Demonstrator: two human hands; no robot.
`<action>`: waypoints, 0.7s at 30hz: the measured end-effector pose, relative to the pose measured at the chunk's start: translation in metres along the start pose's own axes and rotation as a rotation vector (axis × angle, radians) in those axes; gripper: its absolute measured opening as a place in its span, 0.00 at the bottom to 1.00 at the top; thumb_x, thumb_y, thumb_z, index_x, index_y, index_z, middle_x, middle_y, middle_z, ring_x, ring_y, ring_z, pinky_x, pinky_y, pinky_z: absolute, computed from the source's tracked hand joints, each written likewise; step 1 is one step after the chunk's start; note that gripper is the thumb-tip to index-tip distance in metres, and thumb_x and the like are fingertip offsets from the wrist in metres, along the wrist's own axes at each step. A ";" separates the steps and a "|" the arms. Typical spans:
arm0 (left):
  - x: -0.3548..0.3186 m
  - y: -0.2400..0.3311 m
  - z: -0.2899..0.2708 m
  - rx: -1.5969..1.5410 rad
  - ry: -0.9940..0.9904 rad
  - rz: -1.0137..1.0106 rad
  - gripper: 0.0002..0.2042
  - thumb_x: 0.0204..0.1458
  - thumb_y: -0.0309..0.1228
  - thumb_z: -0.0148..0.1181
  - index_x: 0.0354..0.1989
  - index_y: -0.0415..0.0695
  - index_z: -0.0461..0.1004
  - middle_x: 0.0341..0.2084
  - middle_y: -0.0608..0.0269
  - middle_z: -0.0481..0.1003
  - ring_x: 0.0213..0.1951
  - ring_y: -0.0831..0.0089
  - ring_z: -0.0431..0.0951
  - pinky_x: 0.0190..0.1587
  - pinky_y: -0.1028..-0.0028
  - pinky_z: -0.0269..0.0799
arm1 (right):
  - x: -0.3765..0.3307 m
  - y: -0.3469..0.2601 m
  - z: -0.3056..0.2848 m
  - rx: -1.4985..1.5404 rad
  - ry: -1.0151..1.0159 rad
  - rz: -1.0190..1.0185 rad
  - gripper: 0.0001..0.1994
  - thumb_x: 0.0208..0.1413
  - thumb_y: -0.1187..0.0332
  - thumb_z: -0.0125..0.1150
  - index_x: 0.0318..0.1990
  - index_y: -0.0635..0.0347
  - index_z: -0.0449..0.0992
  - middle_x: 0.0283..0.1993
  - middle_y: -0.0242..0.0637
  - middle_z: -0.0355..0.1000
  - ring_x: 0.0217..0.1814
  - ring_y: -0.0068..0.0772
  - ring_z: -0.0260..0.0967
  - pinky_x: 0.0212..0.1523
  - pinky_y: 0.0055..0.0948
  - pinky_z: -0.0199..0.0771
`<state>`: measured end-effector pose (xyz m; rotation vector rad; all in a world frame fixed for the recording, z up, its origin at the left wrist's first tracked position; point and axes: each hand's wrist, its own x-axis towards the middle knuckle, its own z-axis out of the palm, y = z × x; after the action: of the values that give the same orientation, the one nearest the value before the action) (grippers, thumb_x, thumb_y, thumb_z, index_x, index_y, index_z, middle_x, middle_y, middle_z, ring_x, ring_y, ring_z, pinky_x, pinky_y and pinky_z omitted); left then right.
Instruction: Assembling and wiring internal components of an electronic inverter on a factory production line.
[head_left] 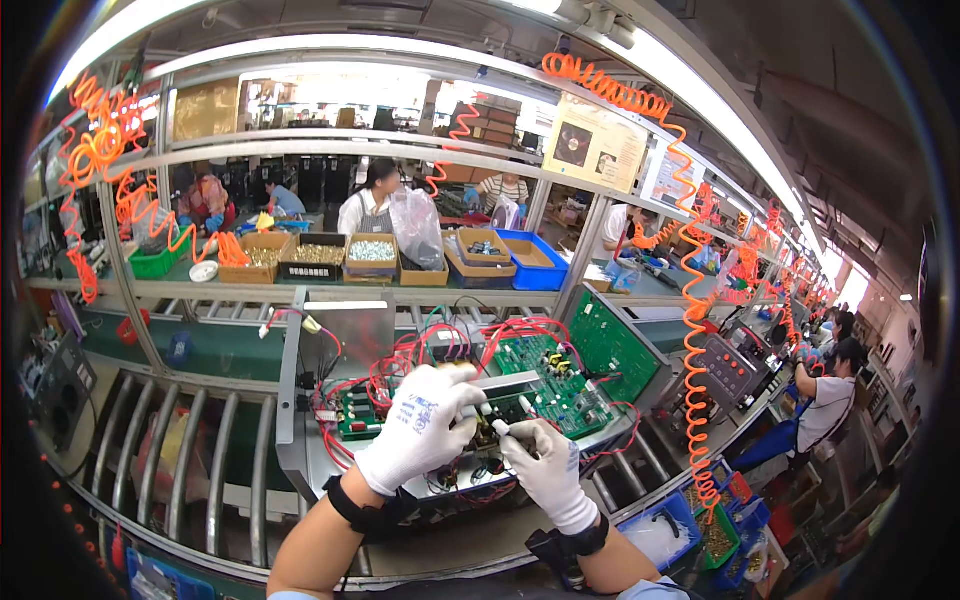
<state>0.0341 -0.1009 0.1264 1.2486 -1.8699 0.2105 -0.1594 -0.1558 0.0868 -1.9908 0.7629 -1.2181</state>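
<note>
My left hand (420,425), in a white glove, rests curled over the middle of the open metal chassis (300,440) on the bench, fingers bent down onto the grey bar (520,381) that crosses it. Whether those fingers pinch anything beneath them I cannot tell, as the back of the glove hides it. My right hand (548,470) sits just beside it, lower and to the right, thumb and forefinger closed on a small white plug (500,427) at the end of a lead.

The chassis lies straight in front of me on the roller track (190,450), with the large green circuit board (550,380) at its far right and a smaller green board (357,412) at its left. Red wires (440,345) loop over both.

To do this well, I think the left hand should keep the chassis and bar steady so nothing shifts as the plug goes home. I would line the plug up squarely with its socket before pushing, and press by the plug body, never by the lead. The red loops lie close, so I would keep them out from under the plug and clear of the bar's edge. The socket itself is hidden under my fingers, so I would go by feel and press gently until it seats.
</note>
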 end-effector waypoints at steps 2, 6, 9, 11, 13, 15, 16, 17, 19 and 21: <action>-0.005 0.004 0.001 0.230 0.073 -0.071 0.28 0.40 0.34 0.66 0.53 0.41 0.69 0.53 0.43 0.70 0.53 0.49 0.70 0.56 0.53 0.60 | 0.008 0.011 0.004 -0.057 -0.017 -0.039 0.04 0.55 0.73 0.64 0.34 0.64 0.75 0.26 0.33 0.73 0.26 0.19 0.68 0.28 0.22 0.68; -0.006 0.001 0.000 0.149 -0.064 -0.158 0.28 0.42 0.37 0.64 0.54 0.39 0.69 0.48 0.47 0.73 0.49 0.52 0.72 0.53 0.58 0.63 | 0.015 -0.001 0.005 -0.270 -0.009 -0.113 0.05 0.50 0.72 0.65 0.30 0.62 0.74 0.24 0.37 0.73 0.24 0.29 0.71 0.27 0.28 0.69; -0.009 0.002 0.001 0.176 -0.065 -0.129 0.26 0.44 0.37 0.63 0.52 0.39 0.71 0.45 0.50 0.75 0.45 0.54 0.74 0.49 0.59 0.65 | 0.019 -0.008 0.006 -0.347 0.017 -0.131 0.07 0.50 0.69 0.64 0.26 0.59 0.72 0.22 0.39 0.71 0.23 0.41 0.72 0.26 0.35 0.70; -0.007 0.004 0.006 0.240 0.056 -0.068 0.23 0.44 0.37 0.61 0.49 0.39 0.74 0.43 0.51 0.76 0.42 0.54 0.75 0.47 0.60 0.66 | 0.023 -0.010 0.005 -0.592 -0.017 -0.250 0.08 0.52 0.66 0.61 0.27 0.57 0.72 0.23 0.41 0.72 0.25 0.45 0.73 0.26 0.38 0.72; -0.006 0.003 0.005 0.201 0.015 -0.116 0.21 0.43 0.35 0.60 0.47 0.39 0.75 0.42 0.51 0.76 0.41 0.53 0.74 0.47 0.58 0.66 | 0.030 -0.013 0.012 -0.638 -0.049 -0.271 0.09 0.54 0.63 0.59 0.29 0.57 0.72 0.25 0.44 0.73 0.26 0.49 0.74 0.26 0.42 0.73; -0.008 0.003 0.009 0.259 0.096 -0.056 0.21 0.41 0.34 0.62 0.46 0.39 0.75 0.38 0.52 0.76 0.40 0.55 0.73 0.46 0.57 0.64 | 0.033 -0.012 0.010 -0.652 -0.130 -0.185 0.10 0.56 0.61 0.57 0.32 0.58 0.72 0.27 0.43 0.73 0.29 0.47 0.74 0.29 0.40 0.72; -0.008 0.004 0.007 0.260 0.064 -0.091 0.22 0.42 0.34 0.62 0.47 0.39 0.75 0.40 0.52 0.75 0.42 0.55 0.72 0.50 0.58 0.62 | 0.036 -0.013 0.009 -0.610 -0.140 -0.161 0.10 0.56 0.61 0.57 0.33 0.58 0.73 0.29 0.43 0.73 0.30 0.47 0.74 0.30 0.41 0.72; -0.009 0.006 0.007 0.247 0.056 -0.113 0.22 0.42 0.33 0.62 0.47 0.39 0.75 0.41 0.52 0.75 0.43 0.56 0.71 0.52 0.59 0.60 | 0.037 -0.013 0.008 -0.564 -0.152 -0.137 0.10 0.57 0.61 0.57 0.34 0.57 0.73 0.30 0.43 0.74 0.32 0.47 0.74 0.32 0.42 0.72; -0.002 0.012 0.010 0.259 0.047 -0.111 0.22 0.41 0.32 0.62 0.48 0.39 0.74 0.41 0.53 0.75 0.44 0.56 0.71 0.54 0.59 0.59 | 0.037 -0.009 0.005 -0.499 -0.140 -0.046 0.10 0.57 0.59 0.59 0.35 0.56 0.73 0.32 0.41 0.75 0.34 0.47 0.75 0.34 0.41 0.73; -0.001 0.011 0.017 0.272 0.093 -0.121 0.23 0.41 0.34 0.65 0.48 0.40 0.74 0.40 0.55 0.74 0.43 0.57 0.71 0.53 0.61 0.59 | 0.034 0.000 0.003 -0.449 -0.135 -0.062 0.12 0.56 0.58 0.60 0.38 0.56 0.73 0.30 0.41 0.74 0.32 0.44 0.74 0.33 0.40 0.72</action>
<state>0.0151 -0.1045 0.1184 1.5035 -1.7200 0.4614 -0.1437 -0.1813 0.1036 -2.4459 0.9779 -0.9940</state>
